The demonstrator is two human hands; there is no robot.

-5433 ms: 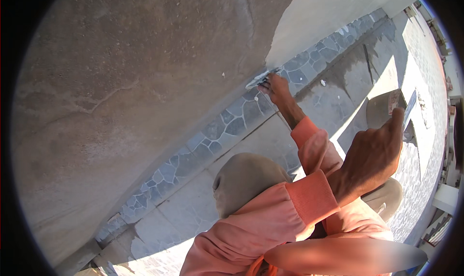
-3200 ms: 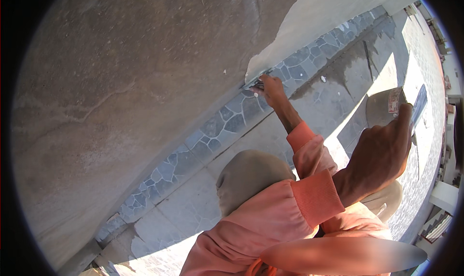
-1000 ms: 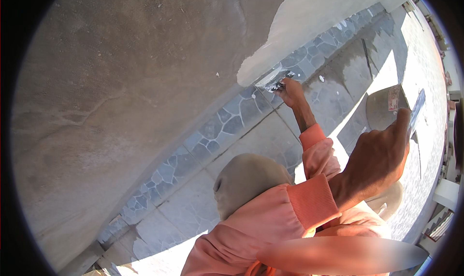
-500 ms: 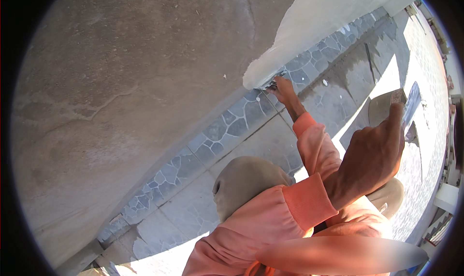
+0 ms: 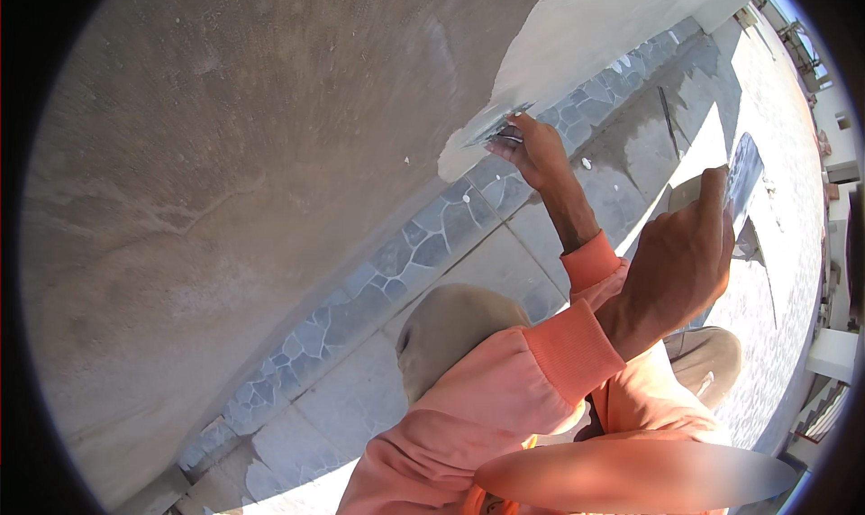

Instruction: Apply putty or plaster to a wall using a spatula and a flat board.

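Observation:
Low on the wall my right hand (image 5: 533,150) is closed round a flat metal putty knife (image 5: 494,129). The knife's thin blade lies against the pale wet-looking coat (image 5: 577,42), near its lower tip. My left hand (image 5: 680,267) is held out to the right, below and apart from the right one. It grips a second tool, a wide flat metal blade (image 5: 744,177) turned up on edge; its handle is hidden by the fingers. My forearms cross in long orange-pink sleeves.
Bare brown-grey wall (image 5: 243,145) rises on the left. A strip of blue-grey stone-pattern tiles (image 5: 423,240) runs along its foot. White drops dot the paving. A beige rounded thing (image 5: 685,192) sits behind my left hand. A thin dark rod (image 5: 669,123) lies beyond.
My right hand has moved a little up the wall with the putty knife, and more of its blade shows. The whole view has shifted slightly. My left hand still holds the wide blade.

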